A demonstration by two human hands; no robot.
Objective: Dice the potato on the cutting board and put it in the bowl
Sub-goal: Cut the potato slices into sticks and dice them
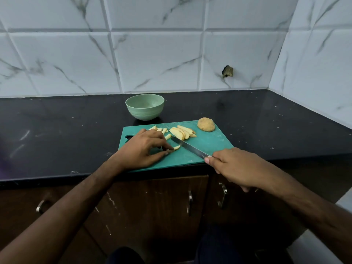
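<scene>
The left hand [142, 147] pinches one potato strip [176, 148] at its fingertips, its long axis pointing right toward the knife [188, 147], whose blade crosses just beyond it, gripped by the right hand [234, 166] on the cutting board [209, 143].

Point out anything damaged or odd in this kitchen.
The wall tile behind the counter has a dark broken hole, right of the bowl. Pale scuffs mark the cabinet doors. The cutting work itself looks orderly.
</scene>
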